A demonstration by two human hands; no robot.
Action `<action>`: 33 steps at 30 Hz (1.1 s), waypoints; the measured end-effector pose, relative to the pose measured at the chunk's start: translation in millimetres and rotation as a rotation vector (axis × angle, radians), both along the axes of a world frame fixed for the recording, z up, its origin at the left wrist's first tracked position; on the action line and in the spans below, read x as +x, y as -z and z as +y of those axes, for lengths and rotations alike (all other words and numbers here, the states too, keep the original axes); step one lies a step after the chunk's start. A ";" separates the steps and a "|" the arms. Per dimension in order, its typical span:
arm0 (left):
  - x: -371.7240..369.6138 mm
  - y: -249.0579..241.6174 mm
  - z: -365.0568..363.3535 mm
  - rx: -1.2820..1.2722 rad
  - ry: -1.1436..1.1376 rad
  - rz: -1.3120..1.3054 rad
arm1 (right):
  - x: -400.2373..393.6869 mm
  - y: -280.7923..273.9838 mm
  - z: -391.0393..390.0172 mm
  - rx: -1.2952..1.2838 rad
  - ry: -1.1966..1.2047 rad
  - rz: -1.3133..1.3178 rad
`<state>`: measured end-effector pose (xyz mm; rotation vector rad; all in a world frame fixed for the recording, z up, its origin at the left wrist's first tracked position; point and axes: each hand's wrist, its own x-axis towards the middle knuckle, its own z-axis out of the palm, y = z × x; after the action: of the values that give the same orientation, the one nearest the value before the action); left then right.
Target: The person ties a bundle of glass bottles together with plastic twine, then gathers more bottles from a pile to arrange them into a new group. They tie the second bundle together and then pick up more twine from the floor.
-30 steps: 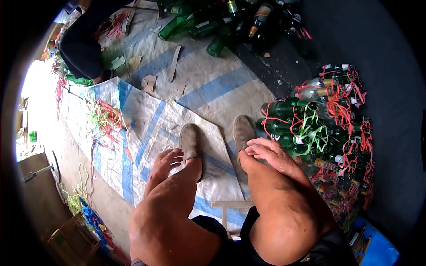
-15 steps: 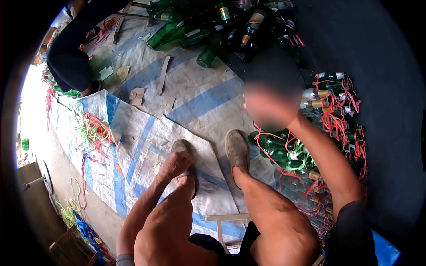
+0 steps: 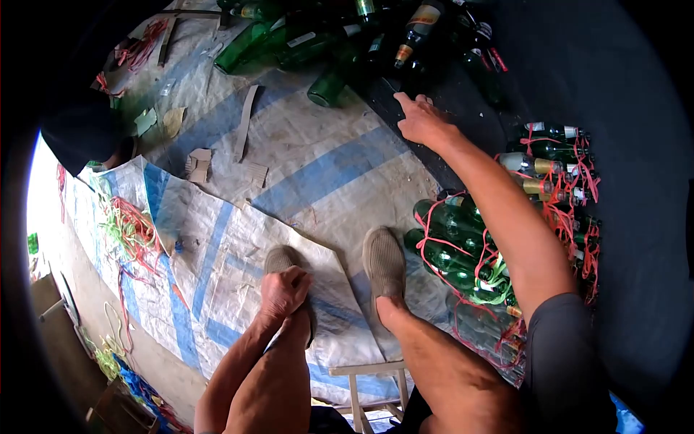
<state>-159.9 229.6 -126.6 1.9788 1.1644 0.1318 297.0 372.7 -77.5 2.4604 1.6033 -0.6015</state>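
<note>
One finger [image 3: 405, 103] of half-open right hand [image 3: 425, 123] extended toward bottles [image 3: 418, 32] beyond; left hand [image 3: 283, 291] loosely closed by shoe [image 3: 282, 259]. Reaching stage, seemingly; bottle contact calls for farther stretch.

Ahead of you, loose bottles [image 3: 332, 83] lie heaped at the upper centre of the frame. Bottle bundles [image 3: 455, 224] lie centre right, beside your right shoe [image 3: 384, 260]. Strings [image 3: 130, 228] rest on the tarpaulin [image 3: 325, 188], centre left; cardboard scraps [image 3: 199, 165] lie upper left.
</note>
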 end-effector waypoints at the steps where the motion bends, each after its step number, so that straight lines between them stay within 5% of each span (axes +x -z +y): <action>1: 1.3 2.3 1.6 0.003 -0.018 -0.005 | 2.5 12.3 7.7 0.024 -0.012 -0.010; 20: 2.6 6.8 -1.0 -0.073 -0.149 -0.064 | 67.5 97.3 40.0 0.264 -0.049 0.095; 33: 1.1 8.8 -3.1 -0.097 -0.172 -0.060 | 65.0 81.6 15.1 0.314 -0.106 0.133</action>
<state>-158.8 226.5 -135.4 1.7772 1.2771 0.2175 362.1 387.9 -159.0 2.5719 2.0036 -0.5433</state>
